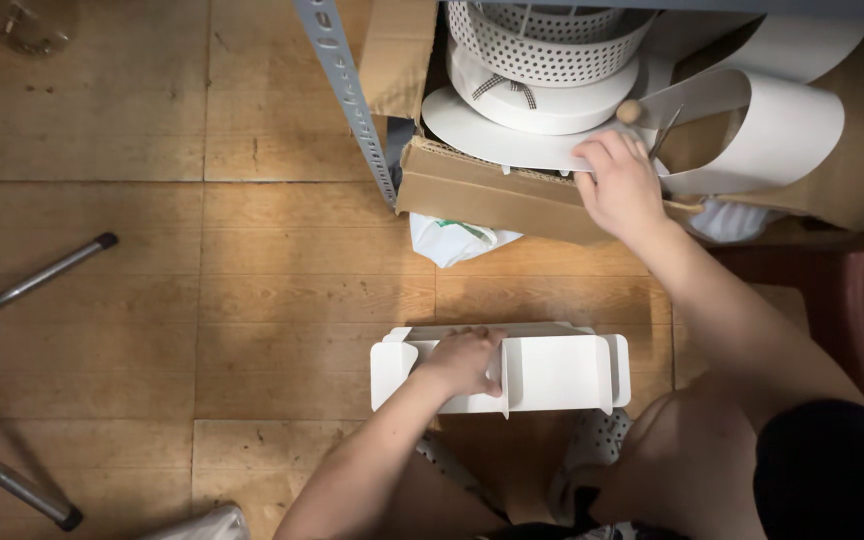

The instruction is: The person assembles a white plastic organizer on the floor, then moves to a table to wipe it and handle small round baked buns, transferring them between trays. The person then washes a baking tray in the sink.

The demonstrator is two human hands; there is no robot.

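Observation:
My left hand [464,360] rests on a white folded cardboard box [552,372] that lies on the wooden floor in front of my knees, fingers curled over its upper edge. My right hand [619,185] reaches up into an open brown cardboard carton [482,195] on the bottom of a shelf, fingers on the rim of a white round flat piece [492,135]. Whether that hand grips the piece is unclear. A small wooden knob [630,111] sits just above the fingers.
Inside the carton stands a white perforated basket [542,50] on a white round box with a ribbon [542,100], beside curled white card sheets [782,130]. A grey slotted shelf post [347,100] stands left of it. A white plastic bag [452,240] lies below. Metal legs [32,280] cross the left floor.

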